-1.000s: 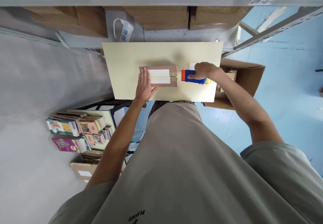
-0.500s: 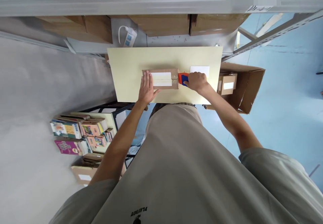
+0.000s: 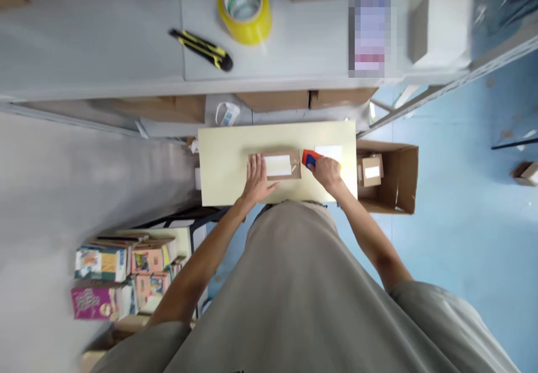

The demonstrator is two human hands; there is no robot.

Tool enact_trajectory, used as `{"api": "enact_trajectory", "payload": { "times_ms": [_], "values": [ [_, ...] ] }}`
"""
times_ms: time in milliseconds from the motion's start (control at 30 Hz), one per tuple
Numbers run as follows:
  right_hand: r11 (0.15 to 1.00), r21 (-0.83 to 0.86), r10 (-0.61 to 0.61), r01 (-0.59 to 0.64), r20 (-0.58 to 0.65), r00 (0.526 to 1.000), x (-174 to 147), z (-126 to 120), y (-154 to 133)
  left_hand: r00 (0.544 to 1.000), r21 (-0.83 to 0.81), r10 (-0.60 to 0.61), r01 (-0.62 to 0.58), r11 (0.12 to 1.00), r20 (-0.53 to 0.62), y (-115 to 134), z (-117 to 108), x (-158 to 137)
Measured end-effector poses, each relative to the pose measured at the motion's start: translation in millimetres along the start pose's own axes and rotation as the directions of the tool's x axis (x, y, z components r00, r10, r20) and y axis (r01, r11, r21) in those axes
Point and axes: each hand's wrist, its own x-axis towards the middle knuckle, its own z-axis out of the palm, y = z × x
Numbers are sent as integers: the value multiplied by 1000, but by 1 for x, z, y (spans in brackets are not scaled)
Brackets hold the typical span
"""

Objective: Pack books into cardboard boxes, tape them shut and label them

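Observation:
A small cardboard box (image 3: 296,164) with a white label on top lies on the cream tabletop (image 3: 227,138). My left hand (image 3: 256,180) rests flat over the box's left end, fingers stretched out and thumb spread toward me. Just off the box's right end, my right hand (image 3: 328,172) grips a red and blue tape dispenser (image 3: 309,158); a small gap shows between the dispenser and the box. White paper (image 3: 330,151) lies behind that hand, partly covered by it.
On the grey shelf ahead sit a yellow tape roll (image 3: 245,12) and a black-yellow utility knife (image 3: 202,49). An open carton (image 3: 406,177) holding a smaller box (image 3: 370,171) stands right of the table. Stacked books (image 3: 101,261) are at left, a power strip (image 3: 230,114) behind the table.
The view has tilted up, bringing the shelf top with tape roll and knife into sight. The tape dispenser has moved slightly away from the box's right end. My left hand stays on the box.

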Motion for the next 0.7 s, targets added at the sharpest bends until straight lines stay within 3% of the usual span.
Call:
{"api": "enact_trajectory", "payload": {
  "times_ms": [67,133,200,267,333,400,500,600,700],
  "values": [
    [999,39,4,-1,-80,997,-17,-30,-1,990,21,109,-108,994,-83,26,-10,15],
    [996,87,18,1,-210,977,-32,-66,-4,939,61,270,-263,963,-215,61,-29,41],
    [990,136,22,30,-366,930,-40,-105,-10,824,120,428,-414,902,-372,99,-57,73],
    [980,177,10,95,-513,858,-38,-143,-19,710,162,510,-500,851,-485,133,-93,107],
    [965,191,-23,182,-626,779,-29,-178,-31,651,165,529,-535,829,-545,159,-129,137],
    [957,178,-48,230,-683,728,-14,-205,-43,642,149,521,-541,827,-562,173,-158,162],
    [966,149,-52,209,-683,729,12,-230,-59,671,109,493,-529,842,-554,177,-181,187],
    [977,118,-55,179,-667,743,37,-236,-72,692,72,464,-515,854,-554,172,-181,193],
    [980,121,-39,160,-669,743,56,-233,-77,704,51,458,-517,854,-542,160,-167,181]
  ]
}}
